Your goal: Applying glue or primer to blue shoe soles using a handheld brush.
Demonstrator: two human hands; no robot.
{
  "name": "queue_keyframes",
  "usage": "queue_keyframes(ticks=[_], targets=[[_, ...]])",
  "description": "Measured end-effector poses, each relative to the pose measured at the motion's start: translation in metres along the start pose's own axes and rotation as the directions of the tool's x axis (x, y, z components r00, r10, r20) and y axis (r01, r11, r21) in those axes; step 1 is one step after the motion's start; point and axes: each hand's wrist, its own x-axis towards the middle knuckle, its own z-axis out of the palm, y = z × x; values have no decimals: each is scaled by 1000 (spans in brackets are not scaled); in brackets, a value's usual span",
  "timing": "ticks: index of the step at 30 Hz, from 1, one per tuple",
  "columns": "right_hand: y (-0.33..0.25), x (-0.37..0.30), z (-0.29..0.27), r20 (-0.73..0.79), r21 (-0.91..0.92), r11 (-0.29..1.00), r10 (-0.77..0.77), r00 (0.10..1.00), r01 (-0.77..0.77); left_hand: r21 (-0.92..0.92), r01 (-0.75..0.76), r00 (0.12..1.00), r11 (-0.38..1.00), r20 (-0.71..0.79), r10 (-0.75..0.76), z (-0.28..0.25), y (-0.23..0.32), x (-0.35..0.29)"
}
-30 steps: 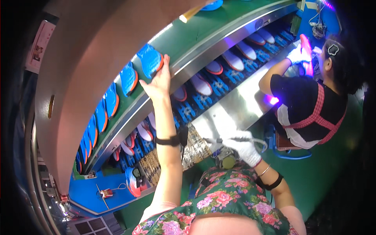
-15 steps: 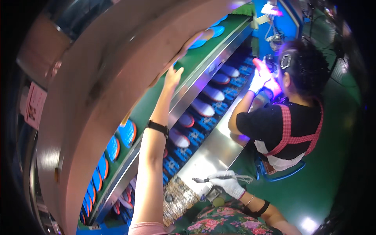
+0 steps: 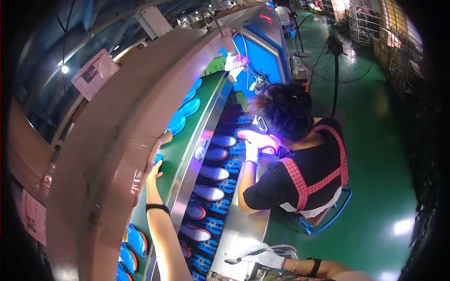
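Observation:
My bare left hand (image 3: 154, 171) reaches over the green conveyor belt (image 3: 180, 145), beside the edge of the brown hood. Its fingers close at a small blue piece (image 3: 159, 158), coloured like the blue shoe soles; the hood hides most of it. My right hand (image 3: 263, 257), in a white glove, grips a slim brush-like tool (image 3: 232, 261) with a dark tip and pale tubing behind it. The tool points left over the metal ledge (image 3: 239, 234). Farther up the belt lie several blue soles (image 3: 187, 107); orange-edged blue soles (image 3: 137, 241) lie nearer me.
A co-worker (image 3: 309, 164) sits on the right, gloved hands under a purple-lit lamp (image 3: 236, 62). On a lower dark rack (image 3: 225, 187), several pale shoe uppers (image 3: 208, 192) stand in a row. The long brown hood (image 3: 122, 122) overhangs the belt. A standing fan (image 3: 335, 47) is farther back.
My view has swung up and to the right, bringing the fan and far room into sight. Both hands appear lower in the picture; my right hand still grips the tool.

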Motion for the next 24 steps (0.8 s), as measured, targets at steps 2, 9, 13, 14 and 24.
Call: queue_keyframes(ticks=[2, 9, 13, 14, 24], targets=[[-2, 2, 7, 28, -21, 999, 28, 999, -27, -311, 36, 999, 950, 19, -32, -22, -10, -20], [-11, 7, 28, 60, 4, 989, 147, 987, -148, -991, 131, 991, -42, 132, -15, -85, -10, -194], [-17, 8, 37, 94, 20, 999, -50, 994, 48, -987, 124, 988, 99, 132, 75, -96, -34, -322], [-22, 6, 38, 92, 93, 995, 14, 996, -23, -980, 149, 988, 135, 151, 11, -103, -39, -349], [-88, -3, 84, 139, 317, 947, 17, 990, -60, -926, 278, 959, 256, 281, -27, -122, -99, -553]])
